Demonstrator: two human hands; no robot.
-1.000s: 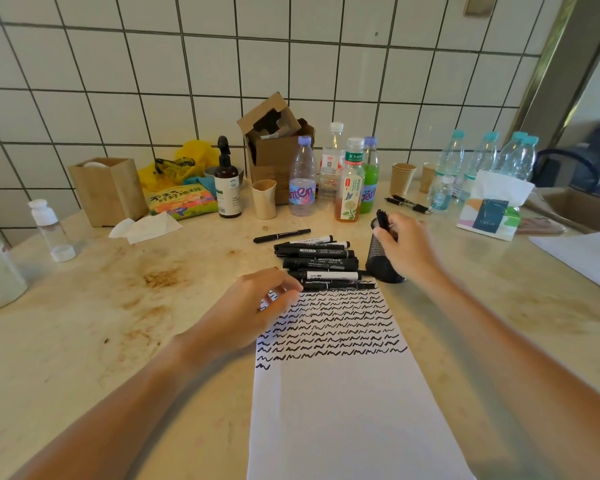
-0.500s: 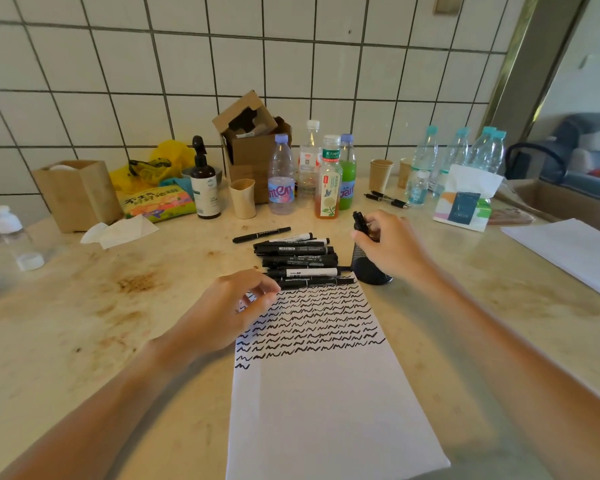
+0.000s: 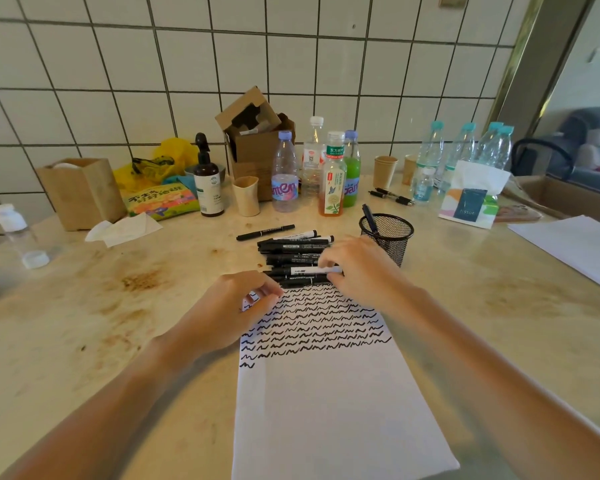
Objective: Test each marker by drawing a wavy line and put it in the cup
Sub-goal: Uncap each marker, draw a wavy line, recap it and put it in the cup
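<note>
A white sheet of paper [image 3: 326, 403] lies in front of me, its upper part filled with black wavy lines. Just beyond it sits a pile of several black markers [image 3: 293, 249]. A black mesh cup [image 3: 387, 237] stands to the right of the pile with one marker [image 3: 369, 218] sticking out of it. My right hand [image 3: 364, 268] is at the near edge of the pile, fingers pinching the end of a black and white marker [image 3: 302, 270]. My left hand [image 3: 229, 315] rests on the paper's top left corner, fingers curled, holding nothing.
Behind the pile stand several bottles [image 3: 284, 174], paper cups [image 3: 246, 195], a cardboard box [image 3: 257, 147] and a pump bottle [image 3: 207, 181]. A lone marker [image 3: 265, 232] lies left of the pile. A tissue pack [image 3: 471, 199] and another white sheet [image 3: 575, 244] are at the right.
My right hand let go of the marker in the mesh cup and came down left onto the pile, taking hold of another marker. My left hand stayed on the paper.
</note>
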